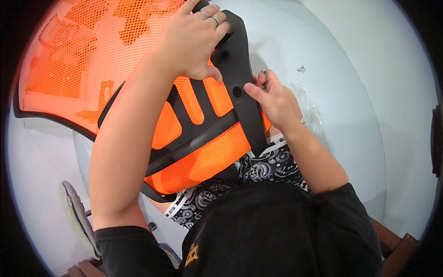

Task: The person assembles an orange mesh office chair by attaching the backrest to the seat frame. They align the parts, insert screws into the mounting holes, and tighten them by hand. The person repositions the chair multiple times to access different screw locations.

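In right grip (279, 99), pinching a small metal piece (264, 79) beside a black bracket (234, 71); in left grip (194, 44), clasping that bracket, over an orange mesh chair back (205, 168) across the lap. Beyond, clear plastic packaging (314, 113), contents indistinct, near loose screws (301, 69).

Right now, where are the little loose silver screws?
In the head view, the silver screws lie upper right on the pale surface, beyond the right hand, above the clear plastic.

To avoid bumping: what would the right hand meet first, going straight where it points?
Probably the black bar; the right hand looks very close, perhaps touching it, though depth is unclear.
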Demonstrator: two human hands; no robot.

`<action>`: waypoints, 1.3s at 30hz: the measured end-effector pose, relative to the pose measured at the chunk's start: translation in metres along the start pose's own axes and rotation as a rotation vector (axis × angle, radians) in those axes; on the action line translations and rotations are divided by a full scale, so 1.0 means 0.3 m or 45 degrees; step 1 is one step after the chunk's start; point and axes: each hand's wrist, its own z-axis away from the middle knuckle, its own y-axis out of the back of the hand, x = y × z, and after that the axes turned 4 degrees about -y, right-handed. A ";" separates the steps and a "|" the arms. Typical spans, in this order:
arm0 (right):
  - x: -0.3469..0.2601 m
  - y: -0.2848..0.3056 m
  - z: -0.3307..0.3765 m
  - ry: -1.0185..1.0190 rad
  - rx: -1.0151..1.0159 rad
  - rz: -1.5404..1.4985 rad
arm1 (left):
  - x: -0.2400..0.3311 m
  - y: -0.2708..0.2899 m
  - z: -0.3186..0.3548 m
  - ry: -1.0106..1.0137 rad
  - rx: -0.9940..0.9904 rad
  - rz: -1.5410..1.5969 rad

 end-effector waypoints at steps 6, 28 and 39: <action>-0.004 -0.030 0.006 -0.053 -0.024 -0.125 | -0.009 -0.092 0.019 0.076 0.134 -0.153; 0.031 -0.030 -0.008 0.117 -0.092 -0.470 | 0.045 -0.012 0.066 0.207 -0.016 -0.293; 0.062 -0.010 -0.023 0.065 -0.166 -0.504 | 0.033 -0.001 0.070 0.197 -0.064 -0.280</action>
